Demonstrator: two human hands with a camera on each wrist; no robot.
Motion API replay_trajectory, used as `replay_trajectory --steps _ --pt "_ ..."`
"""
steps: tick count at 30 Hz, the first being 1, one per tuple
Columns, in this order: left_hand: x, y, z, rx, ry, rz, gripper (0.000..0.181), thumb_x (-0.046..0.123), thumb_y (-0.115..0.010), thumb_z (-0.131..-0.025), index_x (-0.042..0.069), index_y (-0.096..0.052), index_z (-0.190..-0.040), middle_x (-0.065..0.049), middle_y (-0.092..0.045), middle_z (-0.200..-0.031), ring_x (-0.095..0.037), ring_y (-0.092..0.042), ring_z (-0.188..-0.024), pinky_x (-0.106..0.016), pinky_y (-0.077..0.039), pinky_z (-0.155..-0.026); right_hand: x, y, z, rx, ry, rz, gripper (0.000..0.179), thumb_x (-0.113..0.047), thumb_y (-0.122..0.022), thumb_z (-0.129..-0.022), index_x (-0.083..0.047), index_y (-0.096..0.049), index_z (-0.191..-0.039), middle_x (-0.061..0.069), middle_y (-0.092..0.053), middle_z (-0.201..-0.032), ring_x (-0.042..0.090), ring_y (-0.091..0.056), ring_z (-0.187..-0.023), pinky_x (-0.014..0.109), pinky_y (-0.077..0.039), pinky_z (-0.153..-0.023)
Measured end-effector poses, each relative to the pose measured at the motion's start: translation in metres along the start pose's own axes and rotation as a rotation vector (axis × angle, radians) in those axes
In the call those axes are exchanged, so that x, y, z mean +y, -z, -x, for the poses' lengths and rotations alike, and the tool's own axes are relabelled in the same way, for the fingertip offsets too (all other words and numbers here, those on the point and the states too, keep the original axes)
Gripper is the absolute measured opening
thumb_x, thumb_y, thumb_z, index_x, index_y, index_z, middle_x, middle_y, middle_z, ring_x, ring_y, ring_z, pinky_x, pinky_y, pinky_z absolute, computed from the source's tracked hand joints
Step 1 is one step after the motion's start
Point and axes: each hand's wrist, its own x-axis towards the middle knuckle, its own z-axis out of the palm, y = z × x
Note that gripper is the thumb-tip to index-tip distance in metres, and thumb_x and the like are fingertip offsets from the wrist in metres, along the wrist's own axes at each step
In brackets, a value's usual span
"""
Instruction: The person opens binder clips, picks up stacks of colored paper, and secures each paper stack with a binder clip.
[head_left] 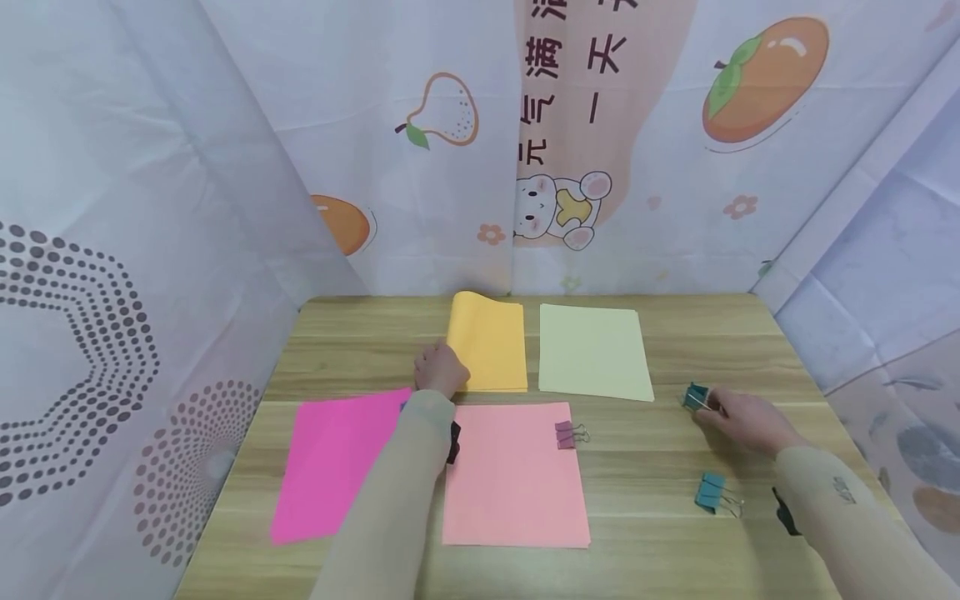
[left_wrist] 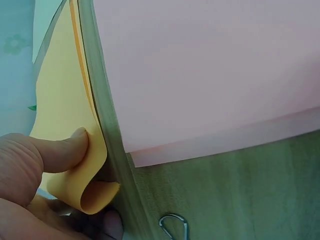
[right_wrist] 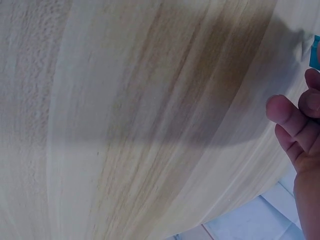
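Note:
My left hand (head_left: 441, 368) pinches the left side of a stack of yellow-orange paper (head_left: 495, 346), whose left part curls over. In the left wrist view, the thumb lies on top of the yellow-orange paper (left_wrist: 62, 100), with fingers below its rolled edge. Toward the table's right side, my right hand (head_left: 750, 419) pinches a dark teal binder clip (head_left: 696, 397). Only a corner of that binder clip (right_wrist: 314, 55) shows at the right wrist view's edge. A second teal binder clip (head_left: 710, 492) lies on the table nearer to me.
A pink stack (head_left: 510, 492) carries a purple binder clip (head_left: 566, 434) on its right edge. Magenta paper (head_left: 330, 467) lies to its left, with a bit of blue partly hidden behind the left sleeve. Pale green paper (head_left: 592, 350) lies right of the yellow-orange stack. Printed curtains (head_left: 420, 200) surround the table.

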Motion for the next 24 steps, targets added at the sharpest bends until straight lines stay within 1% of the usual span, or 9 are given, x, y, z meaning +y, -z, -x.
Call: replay_trajectory --steps 4,8,11,19,22,24 --pt "-0.004 -0.002 -0.002 -0.005 0.003 0.046 0.046 0.017 -0.069 -0.087 -0.003 -0.050 -0.123 -0.024 -0.055 -0.121 -0.042 -0.050 -0.116 -0.052 -0.046 -0.098 0.000 0.001 0.000 -0.003 0.001 -0.004 0.035 -0.040 -0.065 -0.099 -0.006 -0.061 -0.097 0.001 -0.062 -0.082 0.017 -0.053 -0.072 0.035 -0.044 -0.062" --pt "-0.008 -0.002 -0.003 -0.028 0.020 0.083 0.053 0.019 -0.072 -0.087 -0.006 -0.048 -0.127 -0.025 -0.054 -0.122 -0.044 -0.050 -0.119 -0.053 -0.046 -0.099 -0.001 0.002 0.001 -0.007 0.004 -0.009 0.035 -0.041 -0.063 -0.099 -0.006 -0.060 -0.097 0.001 -0.061 -0.082 0.017 -0.052 -0.071 0.035 -0.043 -0.061" --pt "-0.010 -0.001 -0.003 -0.039 0.023 0.091 0.058 0.021 -0.073 -0.087 -0.008 -0.047 -0.130 -0.027 -0.054 -0.124 -0.045 -0.050 -0.120 -0.054 -0.046 -0.099 -0.001 0.002 0.001 -0.009 0.007 -0.012 0.036 -0.043 -0.062 -0.100 -0.007 -0.059 -0.097 0.000 -0.060 -0.081 0.018 -0.051 -0.070 0.035 -0.042 -0.060" --pt "-0.019 0.001 -0.003 -0.044 0.006 0.070 0.066 0.026 -0.080 -0.082 -0.007 -0.047 -0.129 -0.028 -0.053 -0.124 -0.043 -0.052 -0.117 -0.052 -0.048 -0.096 -0.001 0.001 0.002 -0.001 0.019 -0.004 0.035 -0.042 -0.064 -0.099 -0.007 -0.059 -0.097 0.000 -0.061 -0.082 0.017 -0.051 -0.071 0.035 -0.043 -0.061" --pt "-0.019 0.005 -0.001 -0.048 0.006 0.092 0.067 0.024 -0.080 -0.083 -0.008 -0.044 -0.129 -0.028 -0.053 -0.124 -0.045 -0.053 -0.117 -0.052 -0.048 -0.097 0.000 0.001 0.002 -0.003 0.015 -0.007 0.035 -0.042 -0.064 -0.099 -0.007 -0.059 -0.097 0.000 -0.060 -0.081 0.017 -0.051 -0.070 0.034 -0.042 -0.061" --pt "-0.019 0.008 0.001 -0.053 0.009 0.114 0.064 0.020 -0.078 -0.084 -0.008 -0.042 -0.128 -0.028 -0.055 -0.124 -0.045 -0.054 -0.115 -0.053 -0.049 -0.096 0.000 0.001 0.002 -0.007 0.013 -0.010 0.036 -0.043 -0.064 -0.099 -0.007 -0.060 -0.097 0.000 -0.060 -0.081 0.017 -0.050 -0.070 0.034 -0.042 -0.060"
